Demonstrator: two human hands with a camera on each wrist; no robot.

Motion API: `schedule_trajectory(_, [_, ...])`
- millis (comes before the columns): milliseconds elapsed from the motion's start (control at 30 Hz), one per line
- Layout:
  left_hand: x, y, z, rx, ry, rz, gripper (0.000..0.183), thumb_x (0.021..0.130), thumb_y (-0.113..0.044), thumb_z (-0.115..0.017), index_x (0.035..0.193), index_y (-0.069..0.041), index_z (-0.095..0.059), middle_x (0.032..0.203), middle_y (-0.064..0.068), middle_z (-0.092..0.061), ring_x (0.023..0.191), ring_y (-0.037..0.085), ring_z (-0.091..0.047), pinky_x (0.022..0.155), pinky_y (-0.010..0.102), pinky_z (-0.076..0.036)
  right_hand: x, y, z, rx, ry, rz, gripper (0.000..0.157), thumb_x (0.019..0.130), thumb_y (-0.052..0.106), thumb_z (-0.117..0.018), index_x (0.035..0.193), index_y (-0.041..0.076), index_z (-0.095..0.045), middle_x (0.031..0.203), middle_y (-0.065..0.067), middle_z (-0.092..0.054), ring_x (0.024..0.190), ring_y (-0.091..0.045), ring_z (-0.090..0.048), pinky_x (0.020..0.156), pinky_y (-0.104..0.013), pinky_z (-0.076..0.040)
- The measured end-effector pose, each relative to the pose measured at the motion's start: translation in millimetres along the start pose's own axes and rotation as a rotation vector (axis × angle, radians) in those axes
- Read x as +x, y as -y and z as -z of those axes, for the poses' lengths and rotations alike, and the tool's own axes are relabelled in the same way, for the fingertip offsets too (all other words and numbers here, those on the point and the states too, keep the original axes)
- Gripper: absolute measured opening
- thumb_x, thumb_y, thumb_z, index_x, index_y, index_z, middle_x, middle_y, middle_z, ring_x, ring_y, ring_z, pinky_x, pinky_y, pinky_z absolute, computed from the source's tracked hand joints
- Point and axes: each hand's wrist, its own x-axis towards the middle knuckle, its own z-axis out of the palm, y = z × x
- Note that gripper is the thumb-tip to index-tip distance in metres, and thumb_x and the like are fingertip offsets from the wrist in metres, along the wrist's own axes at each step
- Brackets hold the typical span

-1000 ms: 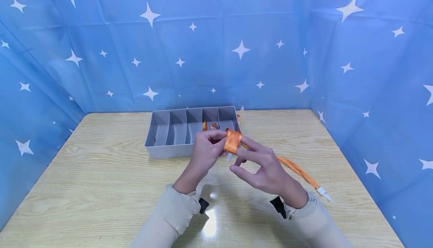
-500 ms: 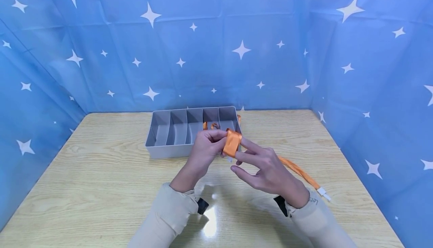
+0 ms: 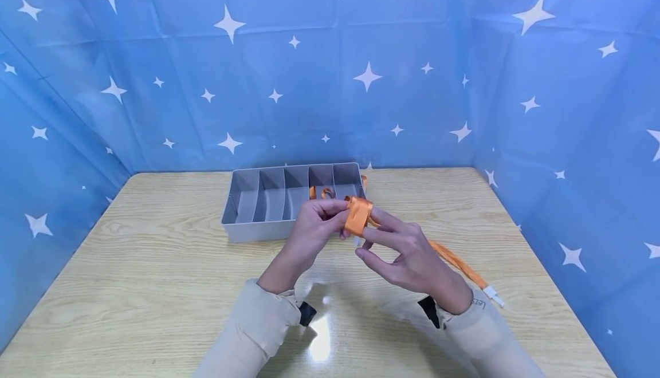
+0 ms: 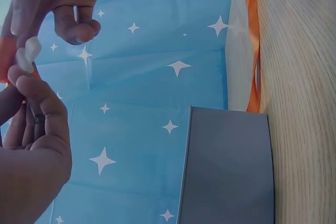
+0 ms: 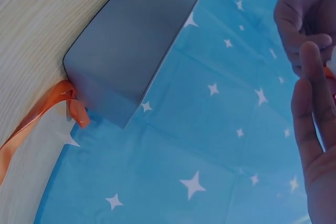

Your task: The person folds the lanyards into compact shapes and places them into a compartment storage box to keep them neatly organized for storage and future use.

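Head view: left hand point(image 3: 311, 229) pinches coiled orange ribbon point(image 3: 358, 216) just below and right of centre; right hand point(image 3: 404, 252) touches it, fingers loosely extended, thumb apart. Grey divided tray point(image 3: 263, 231) behind, left of centre.

A hand could pass low over the pale wood-grain tabletop point(image 3: 154, 286) left of the left hand point(image 3: 313, 230), or drop into the three left compartments of the rectangular grey tray point(image 3: 260, 231), whose upright walls and dividers bar low forward reach. The blue star-printed fabric curtain point(image 3: 319, 80) stands behind. Coiled orange ribbon point(image 3: 358, 216) blocks the gap to the right hand point(image 3: 404, 252).
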Motion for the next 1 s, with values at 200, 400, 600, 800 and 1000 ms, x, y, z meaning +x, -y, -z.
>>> schedule_trajectory(200, [-2.4, -1.9, 1.9, -0.069, 0.062, 0.024, 0.028, 0.098, 0.000, -0.057, 0.119, 0.017, -0.061, 0.087, 0.002, -0.066, 0.067, 0.011, -0.056, 0.067, 0.022, -0.051, -1.2, -2.1, 0.3, 0.003, 0.003, -0.031, 0.036, 0.099, 0.033, -0.062, 0.107, 0.001, -0.075, 0.128, -0.015, -0.060, 0.074, -0.014, -0.067, 0.063, -0.020, -0.053])
schedule_trajectory(400, [-4.7, -4.7, 0.8, -0.130, 0.055, 0.045, 0.035, 0.098, -0.007, -0.058, 0.120, 0.019, -0.059, 0.090, 0.004, -0.066, 0.069, 0.011, -0.059, 0.067, 0.023, -0.053, -2.4, -2.7, -0.4, 0.037, 0.018, -0.086, 0.029, 0.096, 0.022, -0.067, 0.112, -0.001, -0.074, 0.132, -0.016, -0.059, 0.080, -0.018, -0.071, 0.065, -0.021, -0.055])
schedule_trajectory(600, [-3.7, -1.1, 0.4, -0.076, 0.069, 0.004, 0.045, 0.084, -0.019, -0.081, 0.113, 0.012, -0.067, 0.092, 0.003, -0.071, 0.073, 0.012, -0.062, 0.065, 0.022, -0.052, -2.8, -1.3, -1.4, 0.070, 0.028, -0.137, 0.027, 0.090, 0.007, -0.070, 0.116, 0.002, -0.072, 0.134, -0.012, -0.058, 0.076, -0.007, -0.066, 0.066, -0.019, -0.052])
schedule_trajectory(800, [-3.7, 0.6, 1.7, -0.064, 0.068, 0.003, 0.043, 0.084, -0.016, -0.081, 0.115, 0.010, -0.068, 0.093, 0.004, -0.072, 0.074, 0.013, -0.063, 0.065, 0.022, -0.053, -3.0, 0.4, -3.4, 0.096, 0.042, -0.171, 0.035, 0.088, 0.004, -0.071, 0.122, 0.002, -0.070, 0.137, -0.012, -0.056, 0.075, -0.006, -0.065, 0.066, -0.019, -0.052])
schedule_trajectory(1000, [-4.2, -1.4, 1.8, -0.068, 0.090, -0.008, 0.040, 0.087, -0.014, -0.078, 0.116, 0.011, -0.067, 0.093, 0.003, -0.072, 0.074, 0.012, -0.062, 0.065, 0.023, -0.053, -4.6, 1.2, -1.8, 0.191, 0.033, -0.170, 0.042, 0.085, -0.001, -0.071, 0.127, 0.001, -0.067, 0.136, -0.013, -0.056, 0.075, -0.008, -0.066, 0.068, -0.025, -0.054])
